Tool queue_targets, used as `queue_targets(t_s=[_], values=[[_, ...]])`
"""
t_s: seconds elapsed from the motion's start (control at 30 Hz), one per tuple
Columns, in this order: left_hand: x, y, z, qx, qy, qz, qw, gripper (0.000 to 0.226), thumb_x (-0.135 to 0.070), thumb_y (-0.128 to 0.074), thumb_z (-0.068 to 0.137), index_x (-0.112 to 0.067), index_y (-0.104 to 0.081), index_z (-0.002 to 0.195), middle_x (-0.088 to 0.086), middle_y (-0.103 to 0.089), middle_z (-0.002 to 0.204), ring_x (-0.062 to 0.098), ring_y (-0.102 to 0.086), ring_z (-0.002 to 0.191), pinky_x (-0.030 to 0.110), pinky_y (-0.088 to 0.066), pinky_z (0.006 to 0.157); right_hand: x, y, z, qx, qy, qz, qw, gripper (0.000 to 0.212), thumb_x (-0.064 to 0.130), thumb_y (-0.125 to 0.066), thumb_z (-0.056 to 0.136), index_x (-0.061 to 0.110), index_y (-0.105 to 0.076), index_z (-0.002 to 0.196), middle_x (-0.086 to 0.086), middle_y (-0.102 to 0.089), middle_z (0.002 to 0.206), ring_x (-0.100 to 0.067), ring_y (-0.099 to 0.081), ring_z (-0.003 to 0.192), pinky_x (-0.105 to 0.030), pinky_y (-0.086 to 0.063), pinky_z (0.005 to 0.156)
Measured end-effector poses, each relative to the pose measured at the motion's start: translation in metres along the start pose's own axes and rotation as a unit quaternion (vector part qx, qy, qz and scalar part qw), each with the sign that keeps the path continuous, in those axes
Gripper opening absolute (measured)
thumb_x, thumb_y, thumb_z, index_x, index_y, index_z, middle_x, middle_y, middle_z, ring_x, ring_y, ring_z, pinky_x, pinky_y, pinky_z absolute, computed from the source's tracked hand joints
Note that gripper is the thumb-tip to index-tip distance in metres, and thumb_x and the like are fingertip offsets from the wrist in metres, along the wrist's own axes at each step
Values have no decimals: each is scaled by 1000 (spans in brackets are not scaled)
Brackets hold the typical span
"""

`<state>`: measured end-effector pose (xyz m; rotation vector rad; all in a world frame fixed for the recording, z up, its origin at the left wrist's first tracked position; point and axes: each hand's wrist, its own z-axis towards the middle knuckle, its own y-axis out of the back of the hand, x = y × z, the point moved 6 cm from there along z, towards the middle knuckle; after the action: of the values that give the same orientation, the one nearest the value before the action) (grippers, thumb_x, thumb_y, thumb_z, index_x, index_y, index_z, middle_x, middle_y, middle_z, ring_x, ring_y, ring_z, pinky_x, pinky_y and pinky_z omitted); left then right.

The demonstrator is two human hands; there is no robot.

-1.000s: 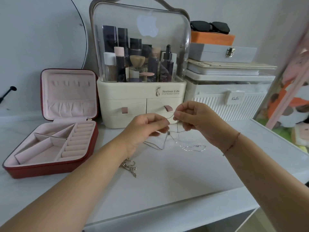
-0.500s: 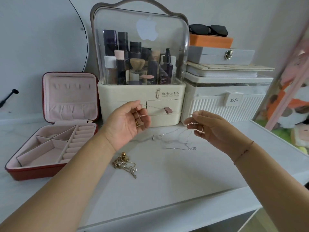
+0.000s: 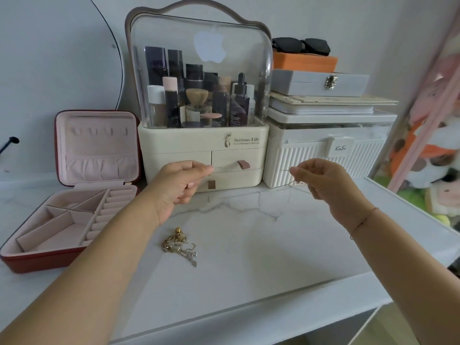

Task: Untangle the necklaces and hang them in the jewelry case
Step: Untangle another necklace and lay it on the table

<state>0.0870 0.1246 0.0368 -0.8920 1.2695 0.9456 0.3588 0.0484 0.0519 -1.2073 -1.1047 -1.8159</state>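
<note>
A white marble tabletop [image 3: 249,257] fills the centre of the frame. An open red jewelry case [image 3: 94,145] with pink lining stands at the left. At mid-frame the left hand [image 3: 181,183] and right hand [image 3: 321,180] each pinch a thin silver necklace [image 3: 291,184], which is stretched between them. A tangled gold heap [image 3: 179,245] lies on the marble below the left hand.

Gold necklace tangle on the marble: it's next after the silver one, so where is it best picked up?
Probably by the round gold bead at the far end of the tangle, pinched from above: it stands proud, while the chains lie flat on the marble top and offer little grip.
</note>
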Motion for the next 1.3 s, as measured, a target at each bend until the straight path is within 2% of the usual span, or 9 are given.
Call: queue_targets(t_s=[0.1,0.3,0.53,0.63,0.77,0.97,1.03,1.17,1.3], values=[[0,8,1,-33,-7,40,999,11,-24,-73,76,-17,-66,77,-4,-28,52,11,-17,45,16,-14,41,5,10,2,-45,36,-82,995,19,23,-76,82,9,-65,76,5,-50,55,-7,-33,44,-19,-30,46],[-1,15,2,-57,-17,42,997,10,-22,-69,84,-13,-71,84,-8,-26,48,8,-17,42,18,-12,41,3,13,2,15,37,-194,980,24,35,-74,82,11,-70,79,3,-63,62,-2,-41,45,-19,-36,50],[-3,20,5,-34,-14,-149,988,16,-31,-60,83,-16,-65,86,-10,-21,42,3,-18,34,17,-11,34,-13,22,-6,136,18,-330,934,17,40,-75,79,24,-74,74,7,-66,64,1,-46,48,-11,-37,50],[-5,29,5,-59,-17,-204,977,14,-31,-60,86,-20,-67,81,-9,-22,40,4,-18,34,17,-13,34,-20,33,-6,108,11,-252,962,15,30,-73,83,17,-75,77,-1,-61,62,-8,-46,55,-18,-39,59],[-6,37,4,-99,-29,-185,977,16,-29,-56,92,-19,-65,84,-10,-22,40,4,-19,33,16,-14,32,-27,44,-10,103,-49,43,993,16,22,-62,85,8,-68,84,-2,-40,57,-14,-33,55,-21,-35,57],[-1,43,6,-137,-31,-123,982,15,-27,-58,93,-16,-66,87,-10,-22,40,4,-19,32,17,-13,34,-33,40,-10,136,-95,364,916,23,31,-84,64,21,-66,73,7,-39,52,-10,-46,53,-36,-48,96],[-1,43,5,-155,-39,-76,984,14,-26,-60,92,-15,-67,86,-12,-22,40,4,-18,32,15,-13,34,-34,38,-10,142,-86,427,889,30,28,-88,58,20,-65,75,8,-39,52,-9,-44,54,-32,-55,88],[-5,37,-2,-188,-67,42,979,13,-23,-65,89,-13,-72,84,-12,-29,41,7,-22,38,18,-20,40,-33,26,-10,143,-117,435,881,16,23,-77,70,17,-66,79,8,-31,56,-7,-31,50,-15,-40,46],[-13,31,-7,-210,-114,166,957,8,-23,-67,87,-21,-72,81,-18,-58,52,-3,-48,50,19,-35,59,-41,22,-9,113,-118,220,962,11,18,-59,89,9,-66,91,5,-31,58,-8,-26,51,-17,-24,41]])
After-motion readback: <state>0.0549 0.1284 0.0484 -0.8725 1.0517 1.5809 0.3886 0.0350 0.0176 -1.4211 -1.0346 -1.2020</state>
